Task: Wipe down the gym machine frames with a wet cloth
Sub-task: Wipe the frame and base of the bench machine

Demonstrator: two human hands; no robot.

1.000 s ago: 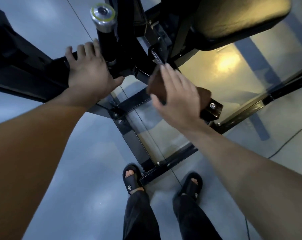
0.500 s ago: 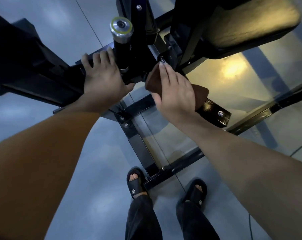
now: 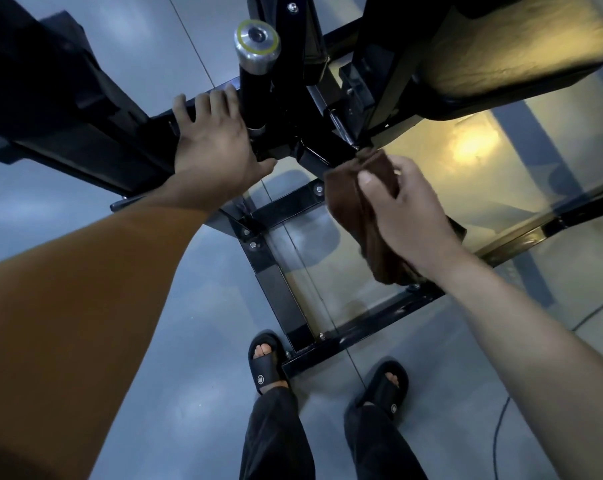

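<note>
The black gym machine frame point(image 3: 279, 299) stands on the floor in front of me, its bars meeting under a padded seat. My left hand point(image 3: 213, 150) rests flat on a black frame bar beside the upright post point(image 3: 256, 64) with a silver cap. My right hand point(image 3: 407, 213) grips a brown cloth point(image 3: 358, 216), thumb pinching its upper fold. The cloth hangs down from the hand, its top end close to the diagonal frame bar below the seat; whether it touches the bar I cannot tell.
A padded seat point(image 3: 507, 53) juts out at the upper right. Below lies a shiny grey floor point(image 3: 175, 375) with my two feet in black sandals point(image 3: 263, 362) against the frame's base bar. A cable point(image 3: 500, 427) runs along the floor at the lower right.
My right hand went from lying flat over the cloth on the frame to gripping it with curled fingers, and the cloth now hangs loose. My left hand stays on the bar.
</note>
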